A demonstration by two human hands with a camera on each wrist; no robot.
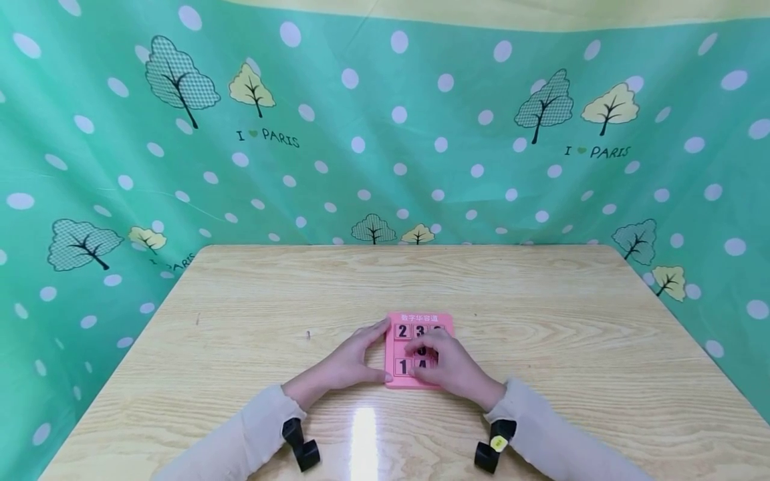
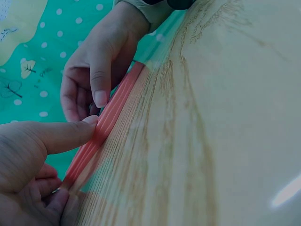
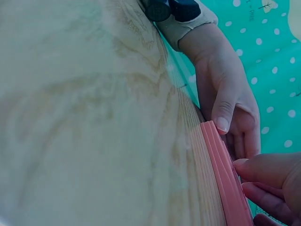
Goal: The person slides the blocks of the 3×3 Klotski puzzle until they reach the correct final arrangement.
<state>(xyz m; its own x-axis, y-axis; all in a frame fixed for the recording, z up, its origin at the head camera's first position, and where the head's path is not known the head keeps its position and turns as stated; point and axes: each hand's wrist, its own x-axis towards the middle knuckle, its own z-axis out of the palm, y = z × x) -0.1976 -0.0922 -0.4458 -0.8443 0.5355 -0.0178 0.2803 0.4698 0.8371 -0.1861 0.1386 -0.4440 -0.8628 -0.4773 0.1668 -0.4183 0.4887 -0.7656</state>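
A pink number sliding puzzle (image 1: 419, 318) lies flat on the table, black numerals on its square tiles. My left hand (image 1: 349, 361) holds the puzzle's left side, thumb at the lower corner and fingers at the upper one. Over the right part of the tiles is my right hand (image 1: 452, 364), its thumb and fingertips down at the middle and bottom rows. Tile 2 (image 1: 402, 331) and tile 3 (image 1: 420, 331) show in the top row, tile 1 (image 1: 403, 367) at bottom left. A gap shows at the middle row's left; right-hand tiles are partly hidden by the fingers.
The wooden table (image 1: 271, 287) reaches back to a green dotted curtain (image 1: 397, 133) with printed trees. A black wrist camera (image 1: 301, 446) is strapped at the left sleeve, and another black camera (image 1: 496, 444) at the right. Light glares off the table's front.
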